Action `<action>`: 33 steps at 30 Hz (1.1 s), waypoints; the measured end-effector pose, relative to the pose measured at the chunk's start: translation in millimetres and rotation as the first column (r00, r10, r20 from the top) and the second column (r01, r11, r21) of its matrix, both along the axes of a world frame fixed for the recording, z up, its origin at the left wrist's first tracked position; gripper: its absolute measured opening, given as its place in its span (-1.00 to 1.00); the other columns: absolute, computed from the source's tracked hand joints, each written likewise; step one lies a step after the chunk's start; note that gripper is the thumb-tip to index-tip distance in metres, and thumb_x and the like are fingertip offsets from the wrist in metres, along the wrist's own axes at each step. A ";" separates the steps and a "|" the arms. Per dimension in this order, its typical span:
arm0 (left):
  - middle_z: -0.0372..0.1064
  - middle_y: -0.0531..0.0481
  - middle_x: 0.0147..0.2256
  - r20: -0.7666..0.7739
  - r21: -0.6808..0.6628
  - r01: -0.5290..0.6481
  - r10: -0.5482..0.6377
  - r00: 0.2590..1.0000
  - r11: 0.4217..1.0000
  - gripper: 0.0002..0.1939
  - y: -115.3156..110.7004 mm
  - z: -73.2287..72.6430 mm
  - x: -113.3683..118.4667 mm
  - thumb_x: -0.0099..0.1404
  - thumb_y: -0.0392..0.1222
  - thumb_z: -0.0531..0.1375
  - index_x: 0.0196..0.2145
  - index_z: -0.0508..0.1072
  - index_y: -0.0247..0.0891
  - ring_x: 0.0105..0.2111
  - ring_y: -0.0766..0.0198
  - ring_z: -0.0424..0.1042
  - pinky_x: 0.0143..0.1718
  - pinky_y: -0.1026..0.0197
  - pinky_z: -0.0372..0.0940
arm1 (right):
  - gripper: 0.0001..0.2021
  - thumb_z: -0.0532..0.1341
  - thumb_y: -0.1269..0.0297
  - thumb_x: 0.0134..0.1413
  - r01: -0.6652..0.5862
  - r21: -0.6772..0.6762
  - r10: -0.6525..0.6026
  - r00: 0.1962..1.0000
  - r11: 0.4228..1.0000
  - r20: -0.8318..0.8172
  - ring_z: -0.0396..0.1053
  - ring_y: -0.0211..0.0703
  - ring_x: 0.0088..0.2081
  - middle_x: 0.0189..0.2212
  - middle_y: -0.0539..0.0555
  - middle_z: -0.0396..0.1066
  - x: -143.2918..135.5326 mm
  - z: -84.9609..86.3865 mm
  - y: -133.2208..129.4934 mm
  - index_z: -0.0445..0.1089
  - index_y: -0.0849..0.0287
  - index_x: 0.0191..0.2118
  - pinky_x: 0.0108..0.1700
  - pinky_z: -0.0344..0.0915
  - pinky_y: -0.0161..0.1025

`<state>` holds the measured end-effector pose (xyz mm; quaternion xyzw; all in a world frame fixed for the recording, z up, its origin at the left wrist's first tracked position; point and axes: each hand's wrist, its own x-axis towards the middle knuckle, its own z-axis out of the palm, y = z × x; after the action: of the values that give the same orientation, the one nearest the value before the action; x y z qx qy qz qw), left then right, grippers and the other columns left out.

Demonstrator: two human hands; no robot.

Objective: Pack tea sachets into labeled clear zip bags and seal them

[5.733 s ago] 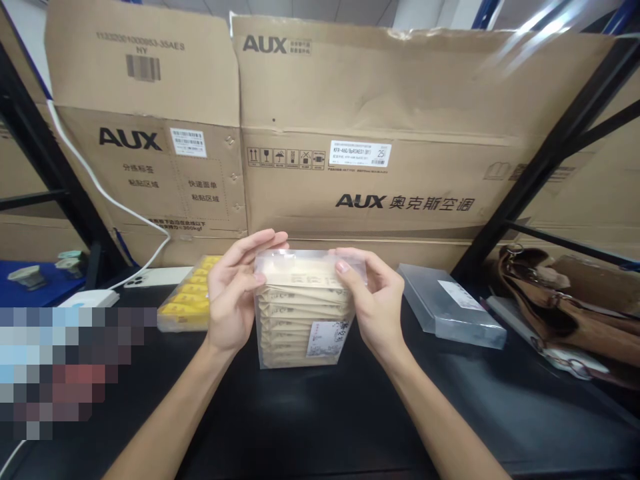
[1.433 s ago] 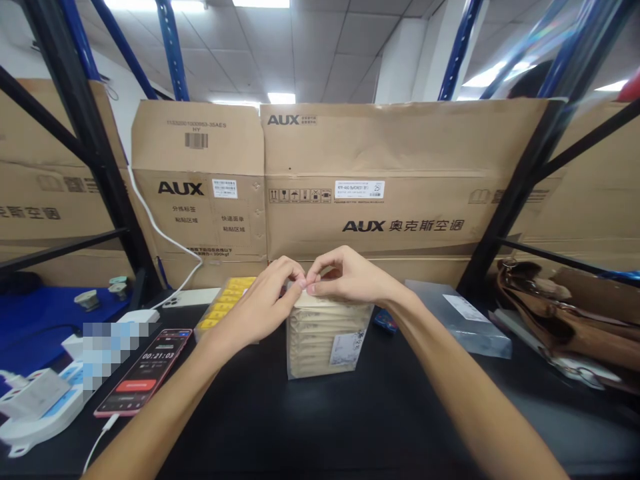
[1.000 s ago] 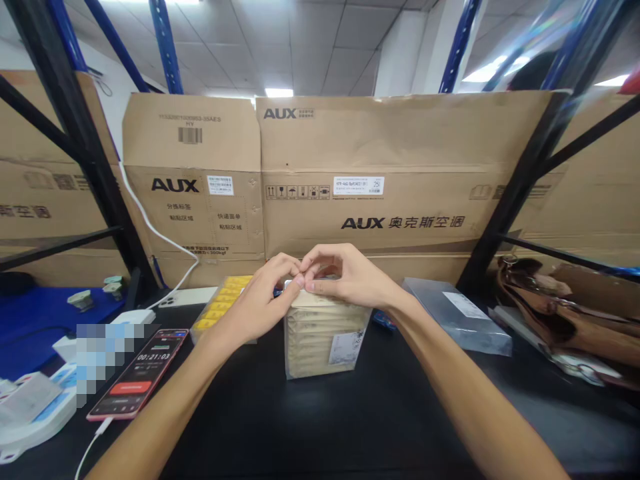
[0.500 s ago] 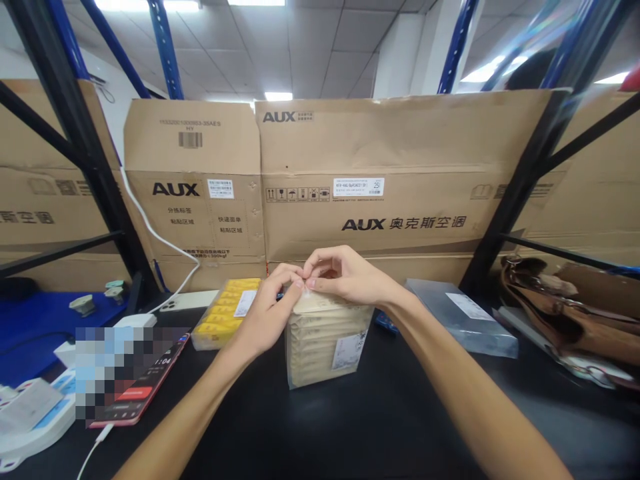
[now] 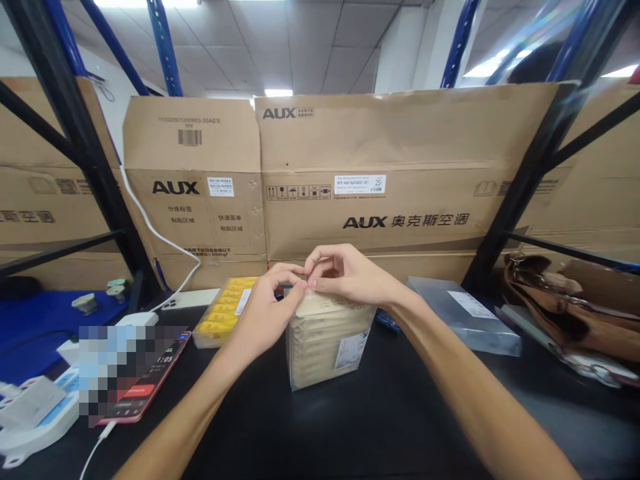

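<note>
A clear plastic bag (image 5: 320, 360) filled with a stack of beige packets stands upright on the black table, a white label (image 5: 352, 349) on its front. Above its upper left corner, my left hand (image 5: 267, 310) pinches the bag's top with thumb and fingers. My right hand (image 5: 347, 273) meets it there, thumb and fingertips pressed together on the same spot. The fingertips of both hands nearly touch and hide exactly what part of the plastic is between them.
To the left lie a clear pack of yellow packets (image 5: 220, 317), a phone (image 5: 145, 387) and a white power strip (image 5: 45, 417). A grey plastic-wrapped pack (image 5: 450, 317) and brown bag (image 5: 565, 307) are at right. Cardboard (image 5: 400, 147) stands behind.
Both hands stay pinched at the bag's top. The left fingers have shifted slightly, and the view has moved a little.
</note>
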<state>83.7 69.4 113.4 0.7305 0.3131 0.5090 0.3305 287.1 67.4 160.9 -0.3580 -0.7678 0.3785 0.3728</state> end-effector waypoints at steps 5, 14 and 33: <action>0.55 -0.14 0.03 0.016 0.063 0.012 -0.013 1.000 0.998 -0.79 0.6 -4.6 0.4 0.36 -0.05 0.28 -0.39 0.62 -0.15 0.04 0.00 0.49 -0.01 -0.01 0.27 | -0.80 0.40 0.37 -0.03 0.017 -0.012 -0.017 1.000 1.000 0.015 0.31 -0.27 -0.48 -0.43 0.02 0.59 -0.3 -0.8 2.0 0.47 0.16 -0.23 -0.39 0.16 -0.29; 0.55 -0.14 0.03 -0.034 0.142 -0.066 0.072 0.997 0.988 -0.89 -8.0 2.9 -8.8 0.25 -0.13 0.37 -0.42 0.66 -0.14 0.05 -0.02 0.52 0.04 -0.03 0.31 | -0.82 0.39 0.41 -0.04 0.020 0.021 -0.021 0.999 1.000 0.043 0.27 -0.29 -0.49 -0.49 -0.04 0.49 -5.4 3.8 -7.9 0.42 0.16 -0.29 -0.42 0.16 -0.31; 0.42 -0.19 0.17 0.037 0.138 0.182 -0.189 0.981 0.974 -0.81 0.4 -6.7 -1.5 0.47 -0.12 0.25 -0.31 0.55 -0.19 0.18 0.00 0.44 0.20 0.00 0.26 | -0.75 0.44 0.42 0.00 -0.066 0.073 0.073 0.992 0.995 -0.100 0.47 -0.15 -0.30 -0.37 0.01 0.56 4.5 1.8 -16.4 0.51 0.16 -0.16 -0.15 0.42 -0.14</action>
<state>82.2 69.8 106.7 0.7643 0.2004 0.5137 0.3343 291.5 51.1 162.7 -0.2980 -0.7723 0.3823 0.4105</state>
